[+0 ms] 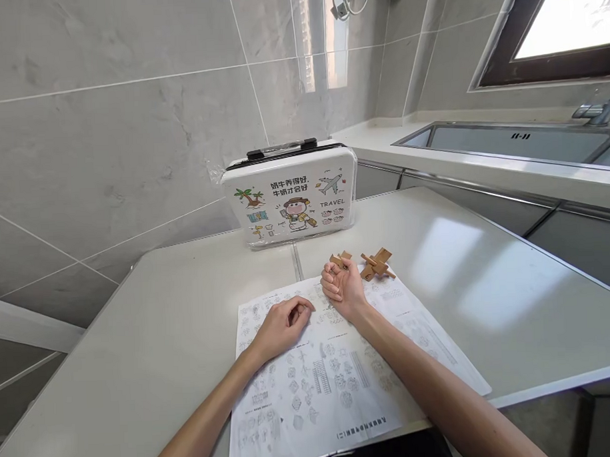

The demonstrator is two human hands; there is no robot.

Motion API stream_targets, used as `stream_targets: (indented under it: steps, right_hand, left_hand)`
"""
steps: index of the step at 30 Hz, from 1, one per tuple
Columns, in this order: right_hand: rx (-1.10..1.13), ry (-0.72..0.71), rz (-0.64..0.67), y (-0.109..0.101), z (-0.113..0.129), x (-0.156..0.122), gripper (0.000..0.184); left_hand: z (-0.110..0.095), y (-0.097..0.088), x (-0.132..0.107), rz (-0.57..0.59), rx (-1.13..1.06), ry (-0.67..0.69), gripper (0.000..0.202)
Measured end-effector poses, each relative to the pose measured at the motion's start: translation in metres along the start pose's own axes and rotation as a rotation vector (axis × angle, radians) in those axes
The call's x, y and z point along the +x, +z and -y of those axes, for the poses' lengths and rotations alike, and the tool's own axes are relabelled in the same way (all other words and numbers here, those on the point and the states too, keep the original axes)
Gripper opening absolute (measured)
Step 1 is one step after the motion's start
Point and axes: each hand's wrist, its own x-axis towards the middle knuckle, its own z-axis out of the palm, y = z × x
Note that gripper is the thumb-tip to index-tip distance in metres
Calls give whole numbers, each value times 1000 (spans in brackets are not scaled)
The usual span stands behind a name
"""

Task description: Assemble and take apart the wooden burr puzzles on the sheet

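I see both hands over the instruction sheet, which lies flat on the near part of the white table, its near edge hanging just past the table edge. Left hand rests on the sheet's upper left part, knuckles up, fingers curled under into a loose fist, nothing visible in it. Right hand sits at the sheet's top edge, palm turned up, fingers folded in toward the palm. A small wooden piece pokes out just past its fingertips, off the sheet's top edge; I cannot tell if the hand grips it or only touches it. A wooden cross puzzle lies just right of that hand, at the sheet's top right corner, apart from the fingers. Beyond the sheet, against the tiled wall, a white travel case with cartoon print stands upright. Far right of the sheet: sink, tap, window.
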Motion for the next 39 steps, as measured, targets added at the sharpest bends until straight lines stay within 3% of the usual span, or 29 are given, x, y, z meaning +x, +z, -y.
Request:
stream_targets:
  steps: [13,20,27,32,39]
  right_hand:
    - [-131,29,56,5,-2,-4,30]
    - [-339,90,240,5,-9,-6,43]
    - [-600,242,437,10,-23,-14,49]
    - [-727,265,438,11,-28,-17,44]
    - [-835,294,432,16,-24,-20,41]
  left_hand:
    - [2,2,-1,-20,-29,15,26]
    - [9,-2,1,-40,-260,-65,31]
    - [21,-4,6,-155,-632,-95,47]
    - [31,0,7,-21,-944,-47,60]
    - [30,4,6,37,-1006,13,59]
